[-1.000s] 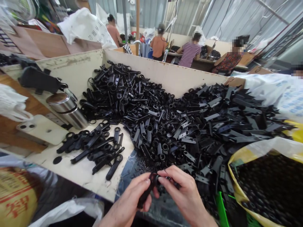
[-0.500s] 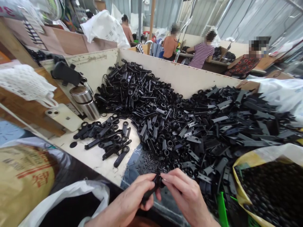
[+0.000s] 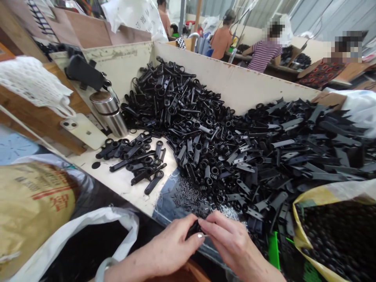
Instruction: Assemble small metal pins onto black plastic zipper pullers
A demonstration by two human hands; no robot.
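My left hand [image 3: 173,246] is wrapped round a black plastic part [image 3: 192,229], most of it hidden behind the fingers and thumb. Against it, the fingertips of my right hand [image 3: 232,241] are pinched together. A thin metal piece [image 3: 206,235] shows between those fingertips and my left thumb; its exact kind is too small to tell. Just beyond both hands, small metal pins [image 3: 188,195] lie scattered on a dark sheet. Black ring-ended plastic parts [image 3: 154,182] lie loosely on the pale tabletop to the left.
A large heap of black parts [image 3: 205,129] fills the walled table. A steel flask [image 3: 113,117] and a phone [image 3: 85,131] stand at left. Open sacks flank me: a white one [image 3: 123,219] and a yellow-edged one [image 3: 299,231] with black pieces. Several people sit beyond the back wall.
The view has tilted down and shifted slightly left. My left hand has turned, so its back and thumb now cover more of the black part. Both hands stay together at it.
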